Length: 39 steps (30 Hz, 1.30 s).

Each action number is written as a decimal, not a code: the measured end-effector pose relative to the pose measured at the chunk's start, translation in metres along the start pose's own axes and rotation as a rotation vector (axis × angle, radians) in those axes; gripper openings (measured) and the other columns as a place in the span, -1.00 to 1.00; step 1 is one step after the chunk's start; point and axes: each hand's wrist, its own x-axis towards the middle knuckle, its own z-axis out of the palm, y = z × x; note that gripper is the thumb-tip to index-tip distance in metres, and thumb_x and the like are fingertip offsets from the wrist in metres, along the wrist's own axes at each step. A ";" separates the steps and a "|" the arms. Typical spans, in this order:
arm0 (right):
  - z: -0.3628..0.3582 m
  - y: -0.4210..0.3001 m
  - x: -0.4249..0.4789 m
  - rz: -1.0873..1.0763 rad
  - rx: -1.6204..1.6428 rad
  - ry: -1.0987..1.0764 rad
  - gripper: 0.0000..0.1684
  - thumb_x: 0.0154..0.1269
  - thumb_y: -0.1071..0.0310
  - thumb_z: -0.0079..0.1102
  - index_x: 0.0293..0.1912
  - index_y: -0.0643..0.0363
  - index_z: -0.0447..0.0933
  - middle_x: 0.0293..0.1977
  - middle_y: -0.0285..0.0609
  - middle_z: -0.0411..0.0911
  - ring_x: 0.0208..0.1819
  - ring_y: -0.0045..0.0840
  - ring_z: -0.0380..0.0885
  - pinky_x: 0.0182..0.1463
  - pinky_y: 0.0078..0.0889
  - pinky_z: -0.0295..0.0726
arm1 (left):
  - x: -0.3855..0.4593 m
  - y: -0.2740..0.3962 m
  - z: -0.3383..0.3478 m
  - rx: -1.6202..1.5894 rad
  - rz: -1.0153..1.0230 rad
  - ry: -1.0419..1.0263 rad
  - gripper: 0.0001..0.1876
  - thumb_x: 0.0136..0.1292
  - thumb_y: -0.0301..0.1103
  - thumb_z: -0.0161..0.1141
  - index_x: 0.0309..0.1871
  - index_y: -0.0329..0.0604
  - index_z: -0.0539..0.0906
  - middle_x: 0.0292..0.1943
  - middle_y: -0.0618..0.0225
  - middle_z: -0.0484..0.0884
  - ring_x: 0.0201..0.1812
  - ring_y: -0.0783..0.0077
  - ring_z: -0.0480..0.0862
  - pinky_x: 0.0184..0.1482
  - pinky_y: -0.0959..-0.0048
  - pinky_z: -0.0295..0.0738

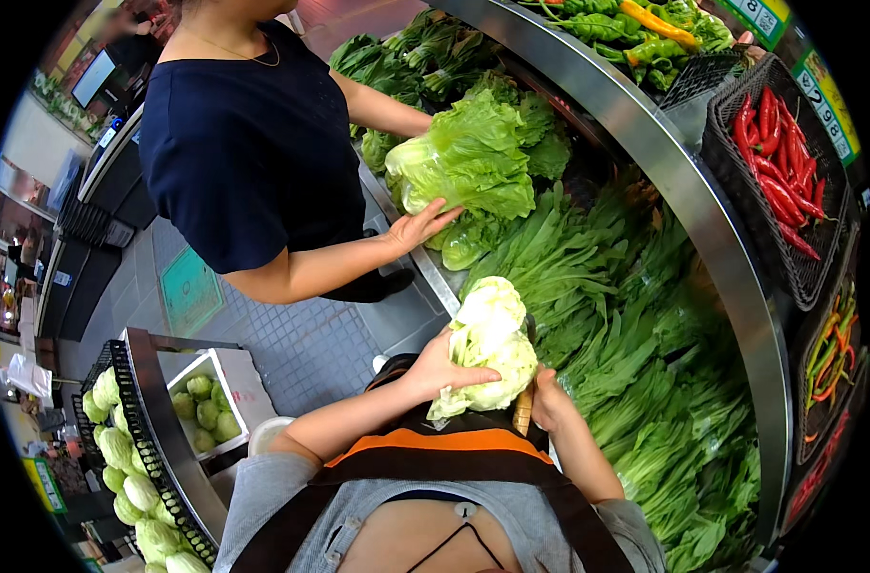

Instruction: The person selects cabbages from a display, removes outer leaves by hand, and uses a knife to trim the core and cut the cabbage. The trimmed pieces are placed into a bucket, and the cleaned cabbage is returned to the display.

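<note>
My left hand (445, 367) holds a pale green head of leafy vegetable (493, 347), perhaps lettuce or cabbage, in front of my apron (435, 445). Its thumb lies across the leaves. Just right of the head, my right hand (548, 401) is at the light brown handle (523, 412) of a tool, its fingers partly hidden; the tool's upper end is mostly behind the leaves. Whether the hand grips the handle is unclear. Ahead, another person in a dark blue top (241, 143) holds a large leafy lettuce (470, 157) in both hands over the display.
Leafy greens (621, 322) fill the display on the right, inside a curved metal rim (721, 236). Beyond it stands a dark basket (828, 251) of red chillies. At the left are a crate (116, 358) of cabbages and a white box (252, 390) of round green vegetables.
</note>
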 end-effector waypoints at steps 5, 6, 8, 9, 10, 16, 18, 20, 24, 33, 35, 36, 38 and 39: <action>0.009 0.001 0.011 -0.056 -0.049 0.187 0.11 -0.10 -0.01 0.44 0.26 0.31 0.01 0.12 0.00 0.32 0.13 -0.30 0.37 0.19 -0.28 0.39 | -0.005 0.000 -0.010 0.123 -0.058 0.015 -0.47 0.08 -0.48 0.30 0.14 -0.33 0.37 -0.01 0.28 0.52 -0.01 0.51 0.50 0.06 0.47 0.40; 0.008 0.002 0.013 -0.082 -0.001 0.157 0.05 -0.08 0.07 0.42 0.25 0.31 0.03 0.09 0.00 0.34 0.10 -0.30 0.39 0.17 -0.28 0.42 | -0.008 0.008 -0.011 0.064 -0.114 0.032 -0.50 0.09 -0.46 0.29 0.11 -0.35 0.40 -0.04 0.29 0.54 -0.04 0.52 0.52 0.04 0.49 0.41; 0.003 0.003 0.017 -0.135 0.097 0.099 -0.07 -0.05 0.25 0.38 0.23 0.32 0.07 0.03 0.00 0.39 0.04 -0.30 0.44 0.13 -0.29 0.47 | -0.010 0.010 -0.014 0.008 -0.104 0.102 -0.64 0.15 -0.47 0.23 0.02 -0.35 0.48 -0.11 0.33 0.58 -0.13 0.56 0.55 -0.03 0.53 0.45; 0.000 0.006 0.021 -0.142 0.096 0.117 -0.12 -0.05 0.29 0.35 0.21 0.33 0.09 0.02 0.01 0.40 0.01 -0.32 0.47 0.07 -0.32 0.52 | -0.012 0.007 -0.018 -0.059 -0.170 0.162 -0.66 0.15 -0.51 0.22 0.00 -0.36 0.49 -0.12 0.32 0.60 -0.16 0.55 0.57 -0.08 0.53 0.48; 0.003 0.004 0.020 -0.145 0.073 0.138 -0.11 -0.06 0.30 0.35 0.21 0.33 0.09 0.01 0.01 0.40 0.00 -0.32 0.48 0.06 -0.32 0.52 | -0.013 -0.001 -0.020 -0.169 -0.191 0.227 -0.68 0.15 -0.52 0.21 -0.01 -0.36 0.50 -0.13 0.32 0.60 -0.17 0.52 0.58 -0.09 0.51 0.49; 0.014 -0.007 0.021 -0.080 -0.015 0.148 0.02 -0.18 0.23 0.46 0.23 0.29 0.09 0.03 -0.03 0.39 0.02 -0.36 0.46 0.09 -0.33 0.48 | -0.019 -0.013 -0.020 -0.535 -0.168 0.409 -0.72 0.17 -0.60 0.12 -0.02 -0.36 0.50 -0.13 0.21 0.59 -0.15 0.36 0.62 -0.07 0.39 0.56; 0.013 -0.007 0.022 -0.094 -0.021 0.116 0.04 -0.19 0.22 0.46 0.24 0.28 0.08 0.04 -0.03 0.39 0.03 -0.36 0.46 0.10 -0.34 0.48 | -0.018 -0.010 -0.022 -0.519 -0.195 0.439 -0.71 0.16 -0.61 0.11 -0.01 -0.38 0.48 -0.12 0.19 0.59 -0.14 0.33 0.62 -0.06 0.38 0.56; 0.012 -0.004 0.024 -0.128 0.025 0.099 0.04 -0.18 0.22 0.46 0.25 0.28 0.07 0.04 -0.02 0.38 0.04 -0.35 0.45 0.10 -0.33 0.48 | -0.016 -0.001 -0.022 -0.549 -0.187 0.451 -0.70 0.16 -0.62 0.12 -0.01 -0.39 0.47 -0.11 0.18 0.59 -0.13 0.33 0.62 -0.06 0.37 0.56; 0.005 0.008 0.031 -0.174 0.001 0.127 0.14 -0.22 0.06 0.43 0.29 0.27 0.02 0.11 0.01 0.33 0.11 -0.31 0.40 0.12 -0.26 0.48 | -0.006 0.003 -0.021 -0.539 -0.099 0.479 -0.67 0.15 -0.64 0.09 0.02 -0.41 0.44 -0.10 0.16 0.58 -0.13 0.30 0.61 -0.06 0.37 0.55; -0.002 0.003 0.032 -0.153 0.004 0.111 0.15 -0.23 0.00 0.43 0.27 0.29 0.05 0.11 -0.01 0.33 0.12 -0.32 0.40 0.14 -0.28 0.46 | 0.051 0.004 -0.059 -0.356 -0.264 0.235 -0.63 -0.02 -0.52 0.14 -0.07 -0.43 0.51 -0.32 0.18 0.63 -0.44 0.39 0.64 -0.40 0.52 0.58; -0.002 -0.001 0.033 -0.121 0.038 0.059 0.15 -0.22 0.04 0.43 0.28 0.30 0.03 0.09 0.01 0.36 0.09 -0.34 0.43 0.12 -0.30 0.48 | 0.066 -0.009 -0.079 -0.300 -0.334 0.057 -0.63 -0.07 -0.51 0.12 -0.10 -0.40 0.53 -0.39 0.21 0.63 -0.52 0.43 0.62 -0.53 0.56 0.52; -0.003 -0.002 0.033 -0.108 0.057 0.039 0.15 -0.22 0.05 0.43 0.28 0.31 0.02 0.07 0.02 0.37 0.07 -0.36 0.44 0.11 -0.31 0.48 | 0.073 -0.003 -0.079 -0.348 -0.351 -0.019 -0.63 -0.07 -0.51 0.11 -0.10 -0.40 0.53 -0.39 0.21 0.63 -0.52 0.42 0.62 -0.53 0.56 0.52; -0.007 0.000 0.035 -0.073 0.084 -0.045 0.16 -0.23 0.03 0.43 0.28 0.31 0.02 0.08 0.01 0.36 0.10 -0.36 0.42 0.14 -0.30 0.46 | 0.076 0.009 -0.073 -0.359 -0.368 -0.109 -0.59 -0.07 -0.52 0.11 -0.05 -0.40 0.52 -0.32 0.24 0.63 -0.42 0.44 0.64 -0.42 0.56 0.55; -0.009 0.001 0.036 -0.054 0.094 -0.086 0.17 -0.24 0.02 0.43 0.28 0.31 0.02 0.09 0.01 0.35 0.11 -0.36 0.40 0.16 -0.30 0.44 | 0.077 0.008 -0.071 -0.330 -0.346 -0.101 -0.58 -0.06 -0.52 0.12 -0.03 -0.40 0.51 -0.29 0.24 0.63 -0.37 0.45 0.64 -0.36 0.56 0.55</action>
